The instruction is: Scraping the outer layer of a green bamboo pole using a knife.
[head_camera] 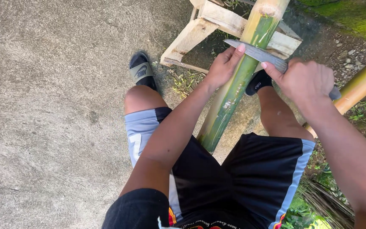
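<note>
A bamboo pole (238, 80) runs from between the person's knees up onto a wooden frame (217, 19) ahead. A blade (255, 53) lies across the pole, the left hand (223, 65) at its tip, the right hand (308, 82) on the handle side. Another pole (363, 82) lies to the right.

- Bamboo pole (238, 80): thick and green, yellowing toward its upper end, with pale scraped patches partway along. It slants from between the person's knees up and away to a wooden frame, where its far end rests.
- Knife (257, 54): long grey metal blade, worn and dull, laid crosswise on the pole's upper part and touching it. Its tip points left; its handle end is hidden on the right.
</note>
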